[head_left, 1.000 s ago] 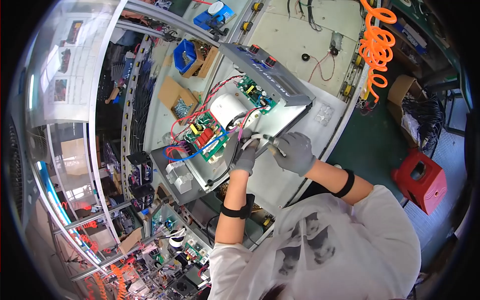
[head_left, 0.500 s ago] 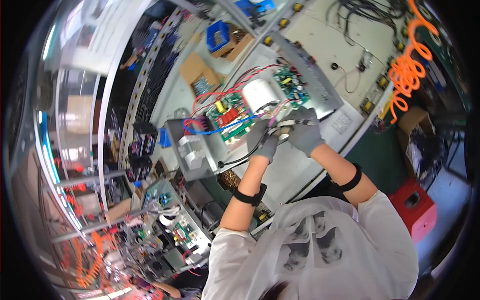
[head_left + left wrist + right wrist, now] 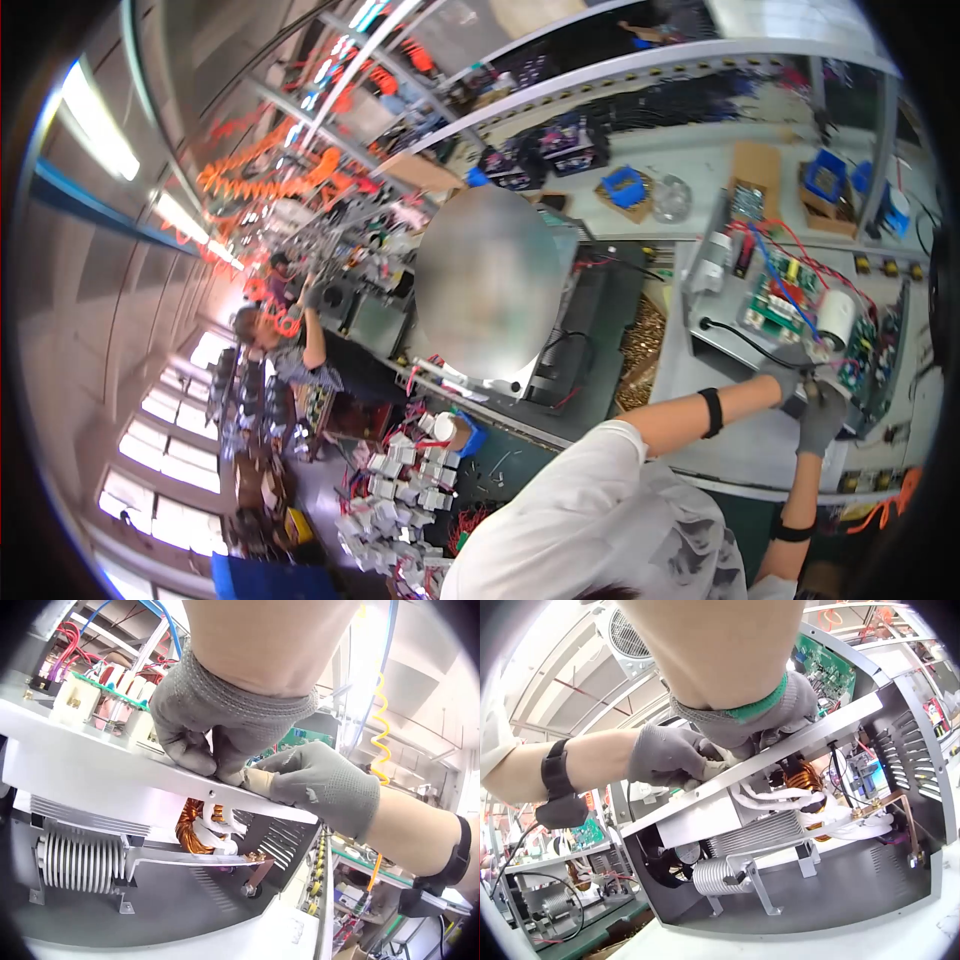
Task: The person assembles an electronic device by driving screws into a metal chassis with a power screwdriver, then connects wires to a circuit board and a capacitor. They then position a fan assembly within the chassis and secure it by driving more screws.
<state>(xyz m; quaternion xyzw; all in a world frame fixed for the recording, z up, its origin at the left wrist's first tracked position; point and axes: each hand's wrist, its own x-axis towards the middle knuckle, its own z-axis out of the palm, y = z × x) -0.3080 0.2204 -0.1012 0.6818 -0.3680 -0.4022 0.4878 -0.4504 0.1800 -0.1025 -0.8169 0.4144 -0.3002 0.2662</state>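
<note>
Both grey-gloved hands meet at the edge of an open grey metal chassis (image 3: 840, 900). A black cable (image 3: 740, 343) runs from the chassis corner to my left hand (image 3: 790, 366), whose curled fingers grip it near the panel edge. My right hand (image 3: 824, 415) faces it from the other side, fingertips against the left's, pinching the cable's end part, mostly hidden by the gloves. Beside them stand a green circuit board (image 3: 768, 310) and a white cylinder (image 3: 836, 315). Below the panel, both wrist views show a copper coil (image 3: 804, 776) with white-sleeved leads (image 3: 780, 796).
A blue bin (image 3: 825, 175) and an open cardboard box (image 3: 755, 170) of small hardware stand behind the chassis. To its left lies a container of brass-coloured parts (image 3: 643, 350). Another person (image 3: 300, 345) works farther left. An orange coiled hose (image 3: 890, 505) hangs at the right.
The head view has swung left, so chassis and hands now appear at the right. First my right hand was slightly apart; it then came in on the white-sleeved cable, and the hands now meet.
</note>
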